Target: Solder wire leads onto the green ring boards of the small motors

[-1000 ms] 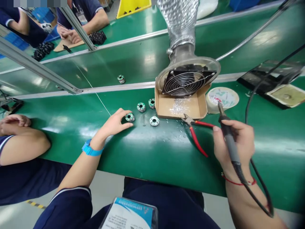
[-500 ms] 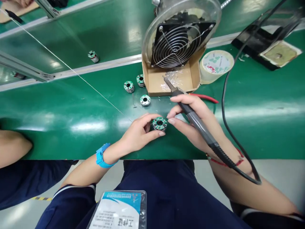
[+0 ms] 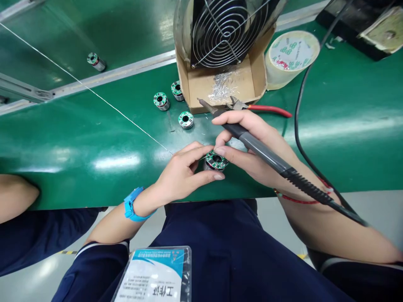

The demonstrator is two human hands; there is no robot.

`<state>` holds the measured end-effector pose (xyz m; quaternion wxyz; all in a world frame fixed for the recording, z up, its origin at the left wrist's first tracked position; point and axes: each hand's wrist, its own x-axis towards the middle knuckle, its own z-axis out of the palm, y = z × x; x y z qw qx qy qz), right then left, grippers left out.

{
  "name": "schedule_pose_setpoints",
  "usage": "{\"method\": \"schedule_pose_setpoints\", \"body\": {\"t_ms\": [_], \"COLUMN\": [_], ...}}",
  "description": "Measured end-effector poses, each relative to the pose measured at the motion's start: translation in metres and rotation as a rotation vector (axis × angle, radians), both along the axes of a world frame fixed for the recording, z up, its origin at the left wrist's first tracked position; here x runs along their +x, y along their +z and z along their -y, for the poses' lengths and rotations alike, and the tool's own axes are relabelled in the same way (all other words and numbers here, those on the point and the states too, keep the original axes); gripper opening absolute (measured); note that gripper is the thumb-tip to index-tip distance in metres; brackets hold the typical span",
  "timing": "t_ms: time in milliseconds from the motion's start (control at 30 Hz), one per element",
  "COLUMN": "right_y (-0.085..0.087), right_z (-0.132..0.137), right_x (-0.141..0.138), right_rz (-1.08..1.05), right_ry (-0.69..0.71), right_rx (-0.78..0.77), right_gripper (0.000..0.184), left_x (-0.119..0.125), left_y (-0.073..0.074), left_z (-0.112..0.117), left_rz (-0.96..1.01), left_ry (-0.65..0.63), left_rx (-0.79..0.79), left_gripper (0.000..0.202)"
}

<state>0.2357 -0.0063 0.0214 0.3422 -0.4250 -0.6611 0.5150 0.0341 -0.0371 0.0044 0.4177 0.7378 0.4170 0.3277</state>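
Observation:
A small round metal part with a green circuit board on top [image 3: 215, 160] sits near the front edge of the green bench [image 3: 78, 138]. My left hand [image 3: 182, 174] pinches it between thumb and fingers, along with a thin solder wire [image 3: 94, 94] that runs off to the upper left. My right hand [image 3: 252, 147] grips a soldering iron [image 3: 252, 142] like a pen, and its lower fingers touch the part's right side. The iron's tip points up and left, away from the part.
Three more round parts [image 3: 161, 100] lie beyond my hands, and another [image 3: 96, 61] lies on the far belt. A fan [image 3: 226, 29] stands in a cardboard tray [image 3: 220, 84] with red-handled cutters [image 3: 264, 109] and a tape roll [image 3: 291, 54] to its right. Another person's arm [image 3: 15, 193] rests at left.
My left hand picked one part from the group and brought it toward me. My right hand came over with the iron and now touches the part. The view tilted down.

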Motion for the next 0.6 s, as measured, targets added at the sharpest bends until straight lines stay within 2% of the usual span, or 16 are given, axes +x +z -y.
{"method": "schedule_pose_setpoints", "body": {"t_ms": [267, 433, 600], "right_y": [0.001, -0.004, -0.009], "right_z": [0.008, 0.01, 0.006], "right_x": [-0.002, 0.001, 0.001], "right_rz": [0.028, 0.076, 0.114], "right_ry": [-0.058, -0.013, 0.052], "right_rx": [0.201, 0.304, 0.328], "right_gripper": [0.029, 0.027, 0.025], "left_x": [0.002, 0.002, 0.003], "left_y": [0.003, 0.001, -0.006], "left_z": [0.004, 0.002, 0.002], "left_rz": [-0.002, 0.004, -0.019], "left_ry": [0.035, 0.019, 0.004], "left_rx": [-0.023, 0.017, -0.037], "left_gripper": [0.046, 0.045, 0.045]}}
